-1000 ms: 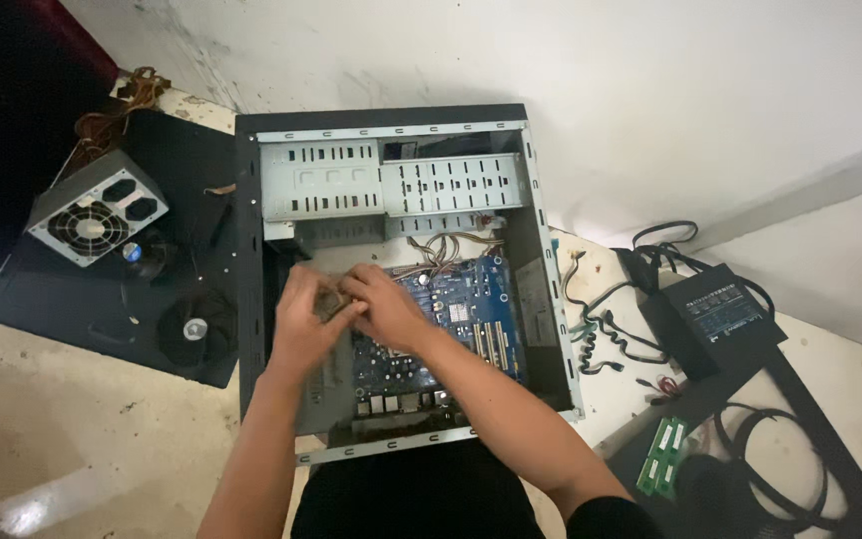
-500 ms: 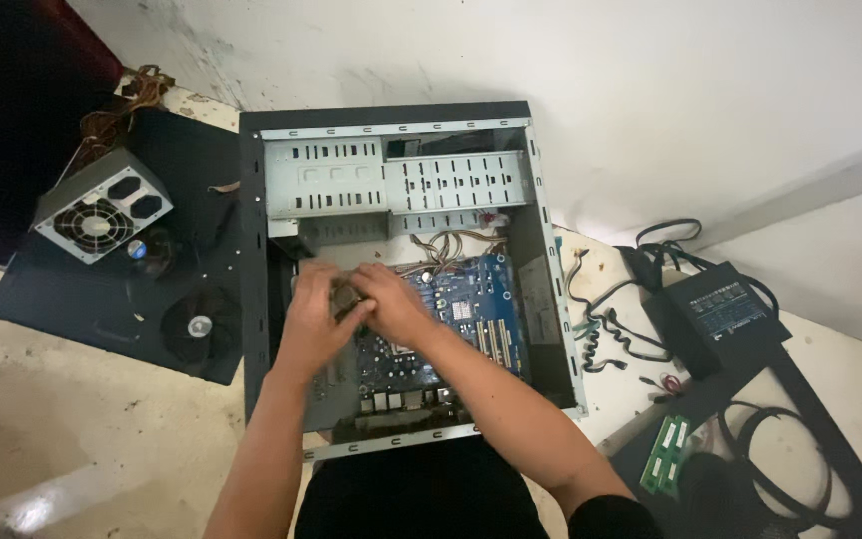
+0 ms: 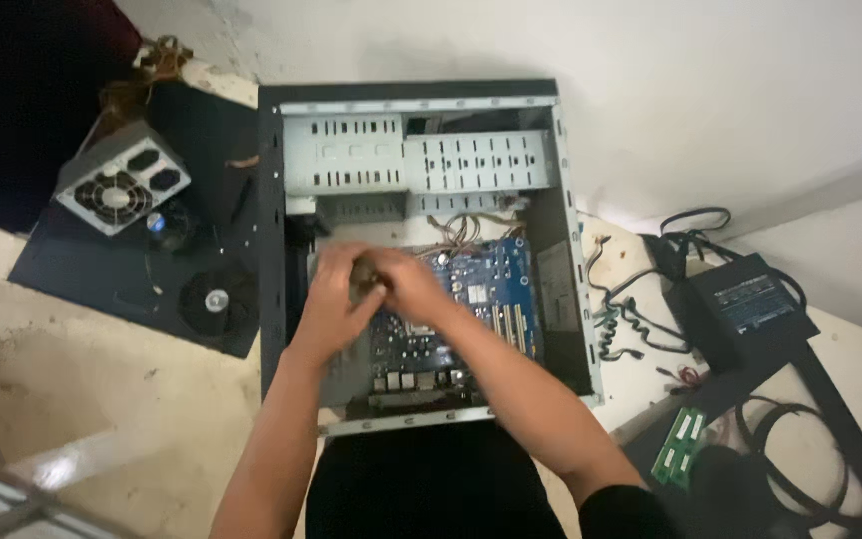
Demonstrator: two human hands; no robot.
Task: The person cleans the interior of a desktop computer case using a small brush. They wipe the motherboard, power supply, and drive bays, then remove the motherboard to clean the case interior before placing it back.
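Both hands meet in the middle of the frame, inside the open computer case [image 3: 273, 230]. The left hand [image 3: 336, 299] and right hand [image 3: 406, 284] grip a small blurry part [image 3: 364, 276] together, just above the blue board [image 3: 471, 299]. A grey power box [image 3: 122, 178] sits upper left.

Pale, stained floor [image 3: 102, 399] across lower left of frame. White wall [image 3: 710, 100] fills upper right. Dark mat [image 3: 72, 269] at left. Dim, even light; black shadow upper left corner.
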